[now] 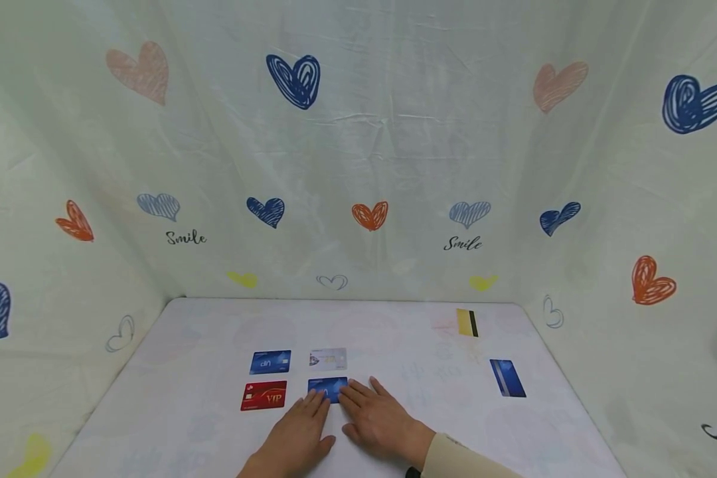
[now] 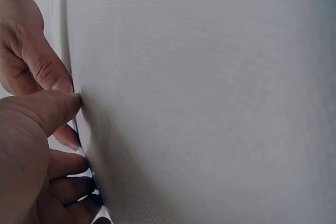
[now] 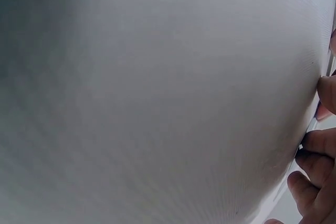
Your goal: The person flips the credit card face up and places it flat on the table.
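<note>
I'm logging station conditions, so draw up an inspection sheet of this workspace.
Surface: white tabletop, faint marks.
Job's things: centre blue card, flat, partly covered by fingers.
Clutter: five other cards: left blue card, silver card, red VIP card, gold card, right blue card.
Hands: left hand and right hand, bare, fingertips at the centre blue card.
Cables: nothing seen.
Surroundings: pale curtain with hearts and "Smile" lettering.

Left hand (image 1: 295, 428): fingers on a blue card (image 1: 330, 384)
Right hand (image 1: 382, 421): fingertips at that card's right end
Silver card (image 1: 328, 359): behind it, toward the table's (image 1: 215, 318) back edge
Red VIP card (image 1: 263, 396): toward the left edge, second blue card (image 1: 270, 362) behind it
Gold card (image 1: 463, 322): near the back-right corner
Striped blue card (image 1: 510, 379): near the right edge
</note>
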Action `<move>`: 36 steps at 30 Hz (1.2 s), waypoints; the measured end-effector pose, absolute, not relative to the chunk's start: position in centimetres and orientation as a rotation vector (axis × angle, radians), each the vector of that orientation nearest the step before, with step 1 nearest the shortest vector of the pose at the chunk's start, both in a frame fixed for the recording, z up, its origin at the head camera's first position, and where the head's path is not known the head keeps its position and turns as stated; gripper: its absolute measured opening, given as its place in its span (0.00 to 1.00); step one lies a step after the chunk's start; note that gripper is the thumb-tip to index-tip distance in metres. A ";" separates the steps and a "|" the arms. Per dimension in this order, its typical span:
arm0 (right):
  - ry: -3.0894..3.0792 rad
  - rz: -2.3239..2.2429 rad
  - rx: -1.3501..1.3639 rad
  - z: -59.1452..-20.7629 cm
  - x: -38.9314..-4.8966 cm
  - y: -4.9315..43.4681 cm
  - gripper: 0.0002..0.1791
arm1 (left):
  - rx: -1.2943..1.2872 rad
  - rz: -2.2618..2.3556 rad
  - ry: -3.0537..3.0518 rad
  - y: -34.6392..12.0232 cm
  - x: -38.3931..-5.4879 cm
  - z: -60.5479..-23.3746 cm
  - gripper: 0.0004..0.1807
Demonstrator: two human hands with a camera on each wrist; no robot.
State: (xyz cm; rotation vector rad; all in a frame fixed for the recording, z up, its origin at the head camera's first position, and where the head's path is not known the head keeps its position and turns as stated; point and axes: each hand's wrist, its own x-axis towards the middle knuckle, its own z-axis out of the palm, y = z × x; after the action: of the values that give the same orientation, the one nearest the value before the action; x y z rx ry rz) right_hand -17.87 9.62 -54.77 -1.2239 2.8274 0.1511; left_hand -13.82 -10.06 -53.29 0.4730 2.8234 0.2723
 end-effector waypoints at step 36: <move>2.868 0.073 -1.101 -54.3 -18.4 11.1 0.37 | 0.540 0.210 2.818 -10.1 -14.3 -52.7 0.38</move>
State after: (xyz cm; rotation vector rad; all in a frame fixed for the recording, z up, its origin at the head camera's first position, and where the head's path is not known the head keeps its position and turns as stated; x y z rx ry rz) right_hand -18.36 11.15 -54.28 -1.1007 2.8677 0.0729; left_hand -14.33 -10.09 -52.66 0.5403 2.8184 0.2103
